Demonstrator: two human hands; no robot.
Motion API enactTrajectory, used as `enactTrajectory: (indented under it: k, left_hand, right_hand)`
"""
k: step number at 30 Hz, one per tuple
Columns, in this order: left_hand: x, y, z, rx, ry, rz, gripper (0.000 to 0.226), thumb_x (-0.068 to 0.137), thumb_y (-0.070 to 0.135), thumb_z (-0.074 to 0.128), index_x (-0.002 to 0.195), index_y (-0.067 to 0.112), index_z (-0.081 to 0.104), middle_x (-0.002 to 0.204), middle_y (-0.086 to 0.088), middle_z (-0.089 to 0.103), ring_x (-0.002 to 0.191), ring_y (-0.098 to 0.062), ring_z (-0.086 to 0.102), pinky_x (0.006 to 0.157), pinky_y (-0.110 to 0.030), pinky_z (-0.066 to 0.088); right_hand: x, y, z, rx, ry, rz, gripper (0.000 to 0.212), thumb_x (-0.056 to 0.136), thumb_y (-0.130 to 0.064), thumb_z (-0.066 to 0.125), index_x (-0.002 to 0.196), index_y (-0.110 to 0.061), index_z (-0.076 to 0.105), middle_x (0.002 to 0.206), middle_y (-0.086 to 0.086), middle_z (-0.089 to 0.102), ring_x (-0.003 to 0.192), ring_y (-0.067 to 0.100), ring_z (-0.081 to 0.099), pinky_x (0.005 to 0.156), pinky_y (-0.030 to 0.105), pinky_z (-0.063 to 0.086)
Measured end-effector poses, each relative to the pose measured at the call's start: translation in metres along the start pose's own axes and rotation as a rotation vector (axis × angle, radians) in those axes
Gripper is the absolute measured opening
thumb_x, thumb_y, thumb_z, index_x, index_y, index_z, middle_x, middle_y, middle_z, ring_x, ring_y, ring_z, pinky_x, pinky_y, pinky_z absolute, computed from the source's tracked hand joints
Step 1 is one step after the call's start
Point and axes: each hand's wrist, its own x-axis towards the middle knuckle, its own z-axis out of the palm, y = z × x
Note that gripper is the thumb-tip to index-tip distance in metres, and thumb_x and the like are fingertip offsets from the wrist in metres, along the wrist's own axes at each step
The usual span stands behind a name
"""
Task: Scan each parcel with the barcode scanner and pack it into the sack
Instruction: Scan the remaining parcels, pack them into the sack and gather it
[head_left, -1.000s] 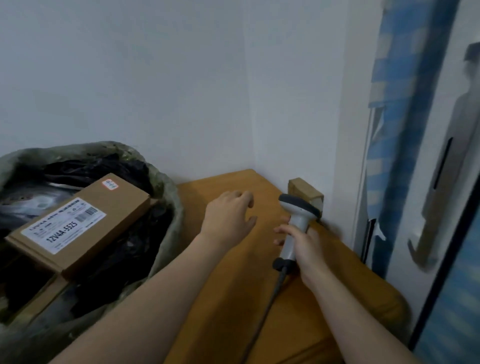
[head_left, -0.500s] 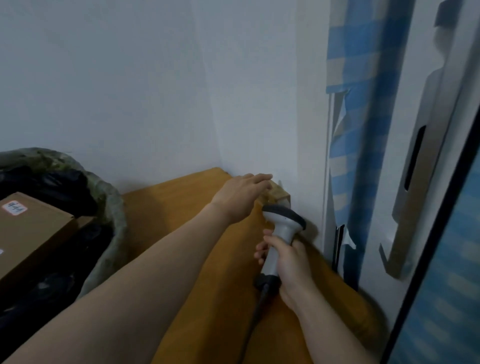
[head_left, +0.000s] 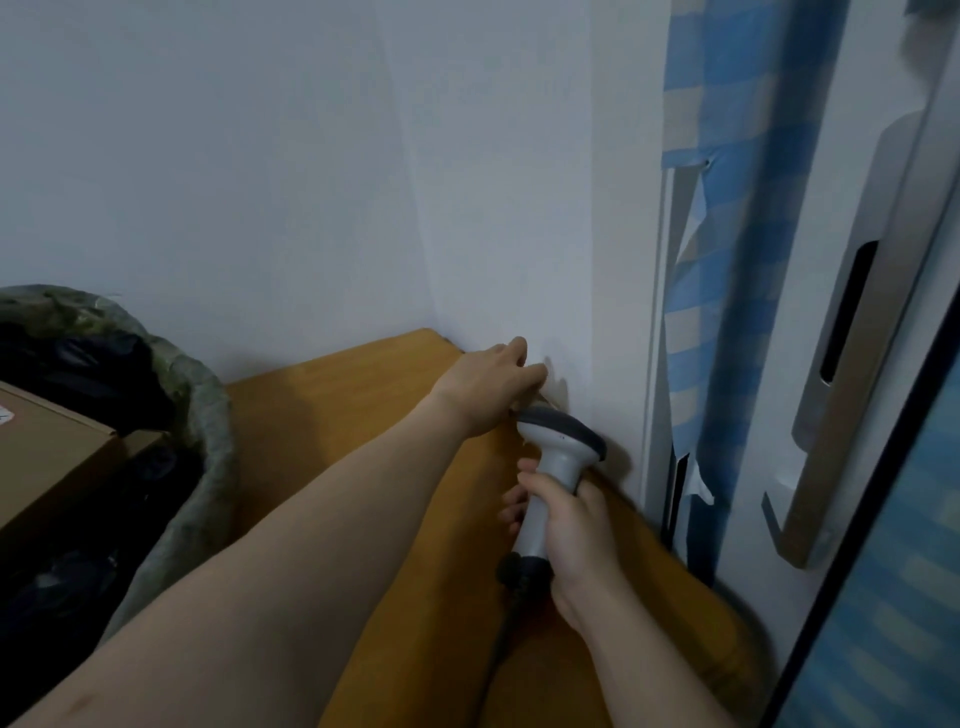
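White walls (head_left: 260, 182) meet in a corner above an orange-brown wooden table (head_left: 358, 400), and a blue checked curtain (head_left: 727, 312) hangs beside a pale window frame on the right. Compared with half a second ago, the view has swung right and closer to the corner. The grey-green woven sack (head_left: 208, 415) now sits hard against the left edge, with black bags (head_left: 78, 364) inside it. Of the brown cardboard box (head_left: 47, 457) lying in it, only one end and a scrap of its label show. The left hand (head_left: 491, 384) has gone further along the table and now meets the right-hand wall at the table's far end. Its fingers bend down over the spot where the small parcel (head_left: 541, 401) stood in plain sight before. Only a thin pale sliver of that parcel shows between the hand and the scanner head, so I cannot tell whether the fingers grasp it or merely lie on it. The right hand (head_left: 576, 525) is wrapped firmly round the handle of the barcode scanner (head_left: 558, 457), held upright above the table near the wall. The scanner has a light grey grip and a dark grey hooded head, which now sits right against the left wrist. A black cable (head_left: 506, 613) runs down from its base.
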Motion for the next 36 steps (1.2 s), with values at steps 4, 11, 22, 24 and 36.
enactTrajectory:
  k: [4,11,22,24,36]
  left_hand:
    - [-0.019,-0.01,0.009,-0.059,0.121,-0.104,0.029,0.094,0.021,0.065,0.121,0.019,0.055,0.117,-0.005,0.056,0.098,-0.025,0.057,0.07,-0.04,0.053]
    - [-0.102,-0.013,0.004,-0.385,0.358,-0.558,0.04,0.079,0.027,0.083,0.112,0.024,0.059,0.112,0.005,0.062,0.096,-0.019,0.06,0.07,-0.036,0.053]
    - [-0.234,0.048,-0.002,-0.916,0.666,-0.894,0.079,0.092,0.025,0.072,0.148,0.056,0.026,0.126,0.012,0.062,0.105,-0.01,0.068,0.089,-0.046,0.06]
    - [-0.238,0.048,-0.004,-0.952,0.684,-0.853,0.081,0.095,0.032,0.066,0.154,0.061,0.019,0.141,0.015,0.053,0.121,-0.015,0.062,0.095,-0.05,0.057]
    - [-0.26,0.034,0.01,-1.014,0.376,-0.889,0.088,0.079,0.028,0.087,0.151,0.042,0.038,0.115,0.018,0.062,0.096,-0.001,0.065,0.078,-0.024,0.056]
  right_hand:
    - [0.0,0.0,0.0,0.01,-0.018,-0.001,0.019,0.094,-0.007,0.066,0.113,-0.004,0.067,0.072,0.008,0.065,0.061,0.017,0.065,0.059,0.031,0.052]
    - [-0.003,0.001,-0.001,-0.083,-0.025,-0.04,0.016,0.095,-0.009,0.065,0.108,-0.005,0.072,0.064,0.005,0.063,0.056,0.014,0.063,0.054,0.027,0.051]
    - [-0.025,-0.001,0.012,-0.221,-0.275,-0.025,0.027,0.098,-0.007,0.055,0.123,-0.003,0.067,0.092,0.015,0.077,0.069,0.025,0.069,0.064,0.033,0.057]
    - [-0.031,0.005,0.021,-0.235,-0.325,-0.027,0.028,0.1,-0.008,0.053,0.125,-0.01,0.066,0.113,0.011,0.077,0.099,0.028,0.074,0.087,0.04,0.058]
    - [-0.04,0.027,0.037,-0.114,-0.308,-0.117,0.056,0.078,-0.029,0.064,0.132,-0.015,0.065,0.138,0.005,0.067,0.127,0.017,0.063,0.117,0.049,0.039]
